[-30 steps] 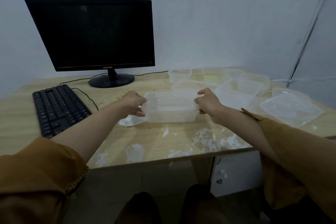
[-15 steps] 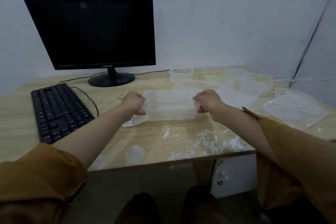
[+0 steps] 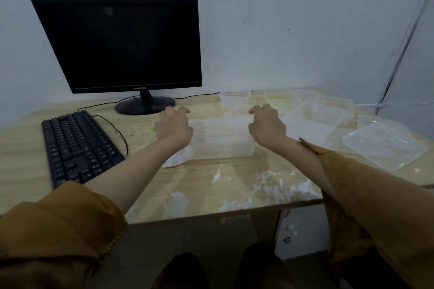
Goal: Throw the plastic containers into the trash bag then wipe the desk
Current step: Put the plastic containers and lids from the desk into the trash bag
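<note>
**Container on the desk, a hand at each end**

The clear container [image 3: 223,145] sits open side up on the desk [image 3: 23,148], near the middle and a little back from the front edge. Your left hand [image 3: 173,125] is at its left end, palm down. The fingers are loosely curled, point toward the monitor's foot, and wrap round nothing that shows, so the hand reads as relaxed and empty. Its heel just overlaps the container's left rim.

Your right hand [image 3: 267,125] is at the right end, knuckles up, with the fingers curled tighter. The thumb lies by the container's right rim and the fingertips reach the edge of a second tub [image 3: 237,112] just behind. Whether this hand grips either one cannot be told.

A crumpled tissue [image 3: 176,159] lies under your left wrist, against the container's left front corner. White smears [image 3: 277,185] streak the wood between the container and the front edge.

Farther back, a small tub [image 3: 234,98] stands near the wall. To the right of your right hand lies a big tub [image 3: 307,124], with a rear tub [image 3: 333,105] close behind it. At the far right a flat tray [image 3: 382,148] rests near the desk's right edge.

On your left, well apart from the container, is the black keyboard [image 3: 77,148]. The monitor [image 3: 122,47], its screen dark, stands behind it against the wall. Your brown sleeves [image 3: 58,230] leave both forearms bare.
</note>
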